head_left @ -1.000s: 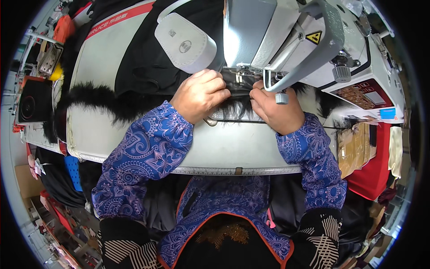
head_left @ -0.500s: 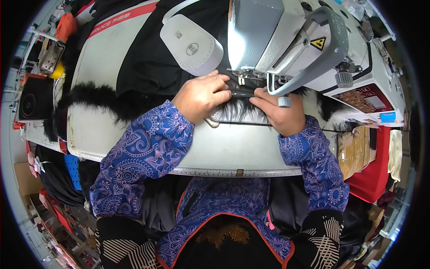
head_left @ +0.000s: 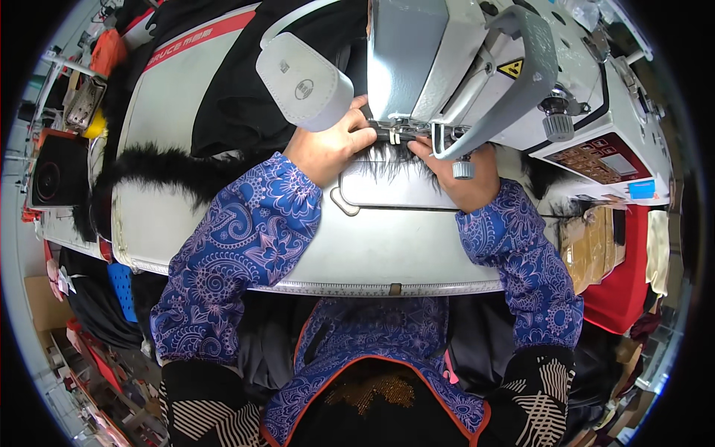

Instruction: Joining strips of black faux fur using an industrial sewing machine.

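Black fabric [head_left: 234,104] lies under a sewing machine [head_left: 402,56], with black fur trim [head_left: 164,167] along its near side. My left hand [head_left: 328,149] holds the fabric just left of the metal presser foot [head_left: 396,135], fingers curled, some reaching behind the white leather-look piece [head_left: 298,82] hanging from a curved arm. My right hand [head_left: 465,175] grips the fabric right of the foot, fingertips at the fur, partly hidden by a grey guard [head_left: 514,82]. A strip of fur fringe hangs over the metal plate [head_left: 391,190] between both hands.
A control panel [head_left: 596,160] is on the machine's right. Beyond the right sleeve sit a brown taped package [head_left: 588,246] and red material [head_left: 618,283]. A black speaker [head_left: 56,167] stands at left. A measuring tape [head_left: 357,285] runs along the table's front edge.
Both hands have moved slightly away from me, closer to the presser foot, along with the fabric edge. My left fingertips now reach higher, partly behind the hanging white piece. More metal plate shows.
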{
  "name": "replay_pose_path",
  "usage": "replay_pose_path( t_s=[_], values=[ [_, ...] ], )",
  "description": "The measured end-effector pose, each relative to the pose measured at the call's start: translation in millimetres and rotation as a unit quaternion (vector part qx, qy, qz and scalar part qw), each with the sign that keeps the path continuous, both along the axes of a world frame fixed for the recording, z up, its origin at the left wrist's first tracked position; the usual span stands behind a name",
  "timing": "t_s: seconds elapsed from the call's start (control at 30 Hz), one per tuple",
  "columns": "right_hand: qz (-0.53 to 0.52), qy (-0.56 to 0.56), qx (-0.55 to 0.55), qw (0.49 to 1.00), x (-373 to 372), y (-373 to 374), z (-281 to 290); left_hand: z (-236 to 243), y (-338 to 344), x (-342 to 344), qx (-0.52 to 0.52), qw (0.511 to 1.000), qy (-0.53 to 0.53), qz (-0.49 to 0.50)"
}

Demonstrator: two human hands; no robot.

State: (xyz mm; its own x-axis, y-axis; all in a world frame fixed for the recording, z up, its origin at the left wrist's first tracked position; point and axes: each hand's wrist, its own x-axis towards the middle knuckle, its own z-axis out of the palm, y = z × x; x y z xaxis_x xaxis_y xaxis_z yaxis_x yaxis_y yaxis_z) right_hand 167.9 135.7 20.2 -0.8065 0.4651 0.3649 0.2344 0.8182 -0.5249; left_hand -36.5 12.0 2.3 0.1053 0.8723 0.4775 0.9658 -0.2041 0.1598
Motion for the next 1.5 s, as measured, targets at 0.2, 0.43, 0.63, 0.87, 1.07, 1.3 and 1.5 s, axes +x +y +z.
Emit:
replay_pose_path(
  t_s=[0.2, 0.43, 0.63, 0.87, 1.07, 1.3, 1.5],
  values=[
    [0.042, 0.052, -0.022, 0.998, 3, 8, -16, -1, 0, 1, -0.003, 0.999, -0.03, -0.015],
    [0.033, -0.013, -0.002, 0.999, 11, 10, -13, 0, -1, 0, 0.015, 0.995, -0.091, -0.026],
    [0.035, 0.044, -0.027, 0.998, 11, 15, -26, 3, -1, -2, 0.008, 0.996, -0.079, -0.031],
    [0.026, 0.092, -0.112, 0.989, 12, 16, -34, 3, 0, -1, 0.008, 0.997, -0.076, -0.033],
    [0.041, 0.029, 0.039, 0.998, 8, 16, -22, -1, -2, -2, 0.007, 0.997, -0.08, -0.019],
    [0.007, -0.032, 0.123, 0.992, 15, 26, -43, 0, 0, -3, 0.009, 0.997, -0.072, -0.012],
    [-0.006, -0.105, 0.155, 0.982, 17, 28, -46, 3, -1, -1, 0.024, 0.999, -0.025, -0.001]
  ],
)
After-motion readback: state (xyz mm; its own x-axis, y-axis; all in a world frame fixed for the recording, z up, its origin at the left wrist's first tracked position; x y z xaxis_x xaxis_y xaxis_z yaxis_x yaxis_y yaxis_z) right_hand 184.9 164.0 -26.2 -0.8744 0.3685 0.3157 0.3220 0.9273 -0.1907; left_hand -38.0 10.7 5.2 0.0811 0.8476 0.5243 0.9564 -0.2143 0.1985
